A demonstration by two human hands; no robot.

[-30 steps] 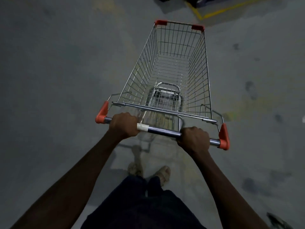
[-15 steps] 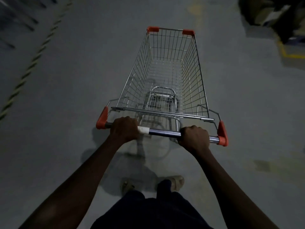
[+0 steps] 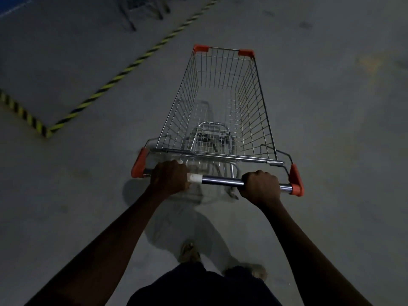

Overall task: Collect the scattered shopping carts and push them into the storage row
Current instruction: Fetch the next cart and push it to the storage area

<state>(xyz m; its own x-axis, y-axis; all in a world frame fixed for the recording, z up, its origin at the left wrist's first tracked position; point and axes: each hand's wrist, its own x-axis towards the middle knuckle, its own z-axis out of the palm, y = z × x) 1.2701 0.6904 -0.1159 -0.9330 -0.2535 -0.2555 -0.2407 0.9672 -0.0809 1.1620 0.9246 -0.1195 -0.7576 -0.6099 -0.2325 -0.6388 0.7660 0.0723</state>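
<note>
An empty wire shopping cart [image 3: 223,100] with orange corner caps stands in front of me on a grey concrete floor. Its chrome handle bar [image 3: 220,180] runs across the middle of the view between two orange end caps. My left hand [image 3: 169,178] grips the bar near its left end, beside a white label. My right hand [image 3: 260,187] grips the bar near its right end. The folded child seat lies inside the basket at the handle side.
A yellow-and-black striped floor line [image 3: 123,71] runs diagonally at the left and turns a corner at the lower left. Dark metal frames, perhaps other carts [image 3: 141,7], stand at the top left behind that line. My feet show below the cart.
The cart and I have turned left: the striped floor line has swung from the far left toward the middle, and the dark objects at the top right are gone. Both hands keep their grip.
</note>
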